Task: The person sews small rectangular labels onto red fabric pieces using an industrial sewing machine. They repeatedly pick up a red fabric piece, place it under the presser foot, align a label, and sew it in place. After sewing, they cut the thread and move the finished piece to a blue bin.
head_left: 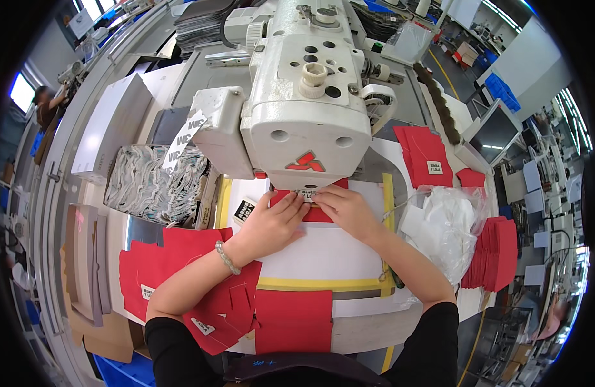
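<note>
A small white label [309,195] lies on a red fabric piece [318,215], close under the head of a large white sewing machine [304,126]. My left hand [271,222] has its fingertips pressed together on the label's left edge. From the other side, the bunched fingers of my right hand [350,209] grip the label's right edge. Part of the label and of the fabric is hidden by my fingers and the machine. Just left of my left hand lies a black-and-white label [244,210] on the white work surface [329,253], which is edged with yellow tape.
Red pieces with sewn labels [178,251] cover the left front, beside another red piece [294,322]. An open box of bundled label strips [152,187] stands left. To the right are a clear plastic bag [442,226], a red stack [494,251] and a monitor [494,137].
</note>
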`<action>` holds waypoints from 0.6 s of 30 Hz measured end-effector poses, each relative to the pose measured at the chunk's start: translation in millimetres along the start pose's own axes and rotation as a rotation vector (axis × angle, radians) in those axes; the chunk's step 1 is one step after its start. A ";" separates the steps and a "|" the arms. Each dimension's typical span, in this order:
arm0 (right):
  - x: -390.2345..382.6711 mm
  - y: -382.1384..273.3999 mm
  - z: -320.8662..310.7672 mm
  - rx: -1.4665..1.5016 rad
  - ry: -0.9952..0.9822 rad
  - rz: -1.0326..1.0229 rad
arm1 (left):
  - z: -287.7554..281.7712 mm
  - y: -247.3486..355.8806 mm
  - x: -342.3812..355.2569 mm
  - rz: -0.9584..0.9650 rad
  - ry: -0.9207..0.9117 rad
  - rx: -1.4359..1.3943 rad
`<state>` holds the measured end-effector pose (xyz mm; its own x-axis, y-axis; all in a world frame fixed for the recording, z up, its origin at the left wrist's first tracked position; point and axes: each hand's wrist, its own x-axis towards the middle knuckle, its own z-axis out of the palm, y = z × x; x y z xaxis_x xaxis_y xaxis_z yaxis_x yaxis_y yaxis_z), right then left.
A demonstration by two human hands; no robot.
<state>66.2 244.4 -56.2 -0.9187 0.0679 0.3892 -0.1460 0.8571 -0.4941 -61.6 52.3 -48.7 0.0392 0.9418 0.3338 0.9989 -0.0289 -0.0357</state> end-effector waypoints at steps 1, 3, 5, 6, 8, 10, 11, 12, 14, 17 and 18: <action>0.5 -0.1 -0.1 0.001 0.000 -0.004 | 0.2 0.8 0.0 0.000 -0.004 0.016; 1.1 0.8 1.1 -0.010 0.003 -0.017 | 1.0 2.5 0.2 0.001 -0.012 0.048; 2.1 1.8 1.4 -0.047 0.016 -0.058 | 3.4 4.4 0.0 0.000 -0.017 0.068; 2.4 3.0 0.4 -0.082 0.028 -0.091 | 4.5 5.1 0.7 0.001 -0.018 0.077; 2.0 4.4 -3.4 -0.175 0.040 -0.143 | 4.5 6.7 2.7 -0.003 -0.024 0.063; 1.8 3.5 -9.4 -0.287 0.040 -0.188 | 3.9 7.2 2.1 -0.014 -0.032 0.045; 1.3 4.0 -10.7 -0.301 0.038 -0.187 | 4.0 7.2 1.7 -0.020 -0.036 0.032; 0.5 4.5 -12.3 -0.318 0.036 -0.185 | 4.2 7.1 2.0 -0.025 -0.039 0.020; -1.6 5.3 -14.6 -0.335 0.034 -0.191 | 5.0 6.8 3.3 -0.018 -0.037 0.007; -5.0 6.2 -15.7 -0.348 0.038 -0.214 | 5.5 6.0 5.0 -0.021 -0.039 -0.028; -6.2 6.9 -16.5 -0.359 0.041 -0.219 | 5.8 5.7 5.4 -0.024 -0.041 -0.044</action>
<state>76.9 258.4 -49.1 -0.8640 -0.1213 0.4887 -0.1920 0.9766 -0.0970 -55.8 59.2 -52.5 0.0155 0.9554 0.2950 0.9997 -0.0203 0.0134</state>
